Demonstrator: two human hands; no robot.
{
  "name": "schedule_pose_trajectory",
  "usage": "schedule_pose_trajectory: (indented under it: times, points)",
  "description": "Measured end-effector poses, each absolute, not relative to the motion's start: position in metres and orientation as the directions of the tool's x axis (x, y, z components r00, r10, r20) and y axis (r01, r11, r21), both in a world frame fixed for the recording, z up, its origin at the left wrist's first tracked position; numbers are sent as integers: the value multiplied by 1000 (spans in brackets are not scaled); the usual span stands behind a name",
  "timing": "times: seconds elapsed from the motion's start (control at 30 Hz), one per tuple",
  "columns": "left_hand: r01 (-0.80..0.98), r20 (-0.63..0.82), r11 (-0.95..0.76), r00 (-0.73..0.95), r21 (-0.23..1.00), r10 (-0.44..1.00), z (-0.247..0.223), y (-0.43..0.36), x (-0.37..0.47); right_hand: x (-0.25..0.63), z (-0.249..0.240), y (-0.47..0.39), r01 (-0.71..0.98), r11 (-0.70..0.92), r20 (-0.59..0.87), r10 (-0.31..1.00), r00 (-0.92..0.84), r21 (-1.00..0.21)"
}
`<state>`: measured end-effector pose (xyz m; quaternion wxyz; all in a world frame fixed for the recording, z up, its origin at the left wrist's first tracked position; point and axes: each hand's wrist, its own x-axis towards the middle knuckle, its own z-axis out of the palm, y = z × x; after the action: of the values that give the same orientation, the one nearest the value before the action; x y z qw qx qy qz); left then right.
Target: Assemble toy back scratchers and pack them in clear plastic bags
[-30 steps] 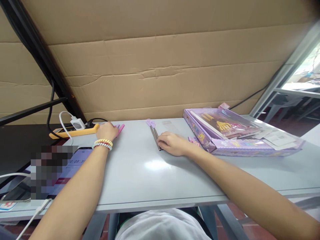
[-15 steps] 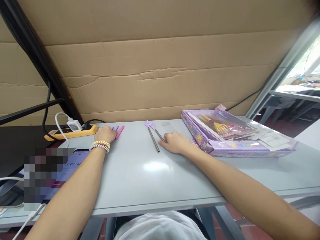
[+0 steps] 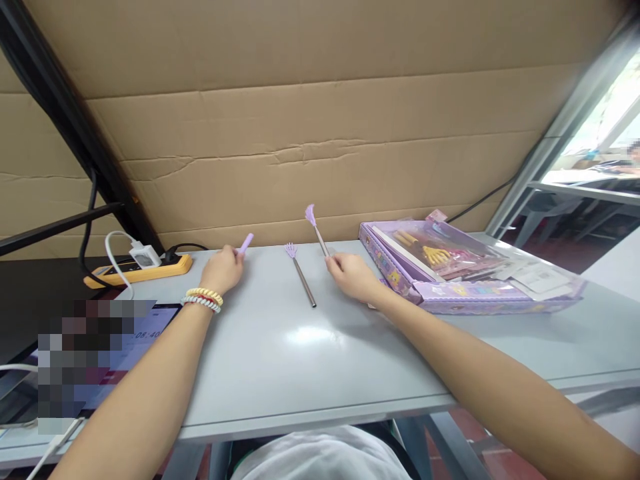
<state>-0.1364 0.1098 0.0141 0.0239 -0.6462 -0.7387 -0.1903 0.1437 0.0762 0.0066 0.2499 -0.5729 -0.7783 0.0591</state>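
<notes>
My left hand [image 3: 223, 272], with braided bands at its wrist, is closed around a light purple handle-like stick [image 3: 247, 243] whose end sticks out past the fingers. My right hand [image 3: 354, 275] grips the metal shaft of a back scratcher [image 3: 320, 238]. Its purple claw head points up, raised off the table against the cardboard. Between the hands, a second back scratcher [image 3: 303, 280] with a purple hand-shaped head and metal shaft lies on the table. Whatever lies beneath or behind the left hand is hidden.
A purple patterned box [image 3: 477, 298] stands at right, with yellow and pink items under clear plastic. At left are a yellow power strip [image 3: 170, 268] with a white charger [image 3: 145, 255] and a phone [image 3: 157, 320]. A cardboard wall [image 3: 280, 180] backs the grey table [image 3: 260, 373].
My right hand has lifted one back scratcher off the table. My left hand has moved right and raised a purple stick; the pink stick no longer shows.
</notes>
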Motion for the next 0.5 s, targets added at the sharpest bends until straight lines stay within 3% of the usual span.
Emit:
schedule_pose_trajectory:
  times: [0.1, 0.23, 0.37, 0.5]
  points:
    - [950, 414, -175, 54, 260, 909, 15, 99, -116, 147, 9, 77, 728, 430, 448, 874, -188, -533]
    - [825, 587, -513, 299, 236, 752, 19, 79, -88, 148, 11, 76, 595, 473, 489, 860, -148, -650]
    - [694, 684, -597, 207, 401, 700, 26, 63, -72, 147, 12, 74, 575, 489, 486, 856, -174, -656]
    - [576, 639, -555, 74, 599, 766, 30, 58, -69, 147, 10, 72, 594, 510, 481, 848, -224, -623]
